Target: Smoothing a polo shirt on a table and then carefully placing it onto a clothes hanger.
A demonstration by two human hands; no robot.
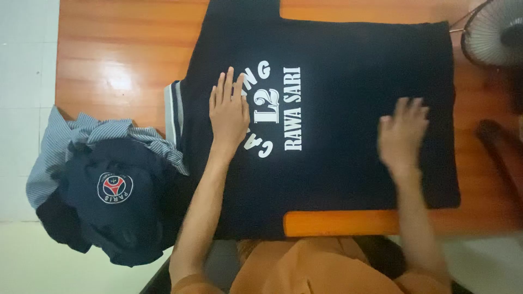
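Hands first: your left hand [229, 111] lies flat and spread on the dark navy T-shirt [348, 109], palm down, fingers together and pointing toward the far edge of the desk, resting partly over the white lettering near the shirt's collar end. Your right hand [403, 133] is also open and flat on the cloth, close to the hem end, but it is blurred, so you cannot tell whether it presses down or only skims the fabric. Neither hand pinches or grips anything.

The T-shirt is laid out flat on the wooden desk [120, 60], printed side up, collar with its grey-and-white ribbed trim toward the desk's left edge and hem toward the right edge. One sleeve reaches past the far edge of the picture; the other hangs over the near edge toward you. The body looks smooth, with no fold made in it yet, so judging from how it lies, the spreading and flattening is largely done, and any folding of sleeves or body is not yet begun.

At the near left corner of the desk sits a pile of other clothes: a blue-and-white striped shirt [81, 136] crumpled underneath, and a dark navy garment with a round badge [114, 190] bunched on top, hanging partly off the edge. These look untouched and unfolded.

Beyond the right edge stands an electric fan [493, 32], well apart from the shirt.
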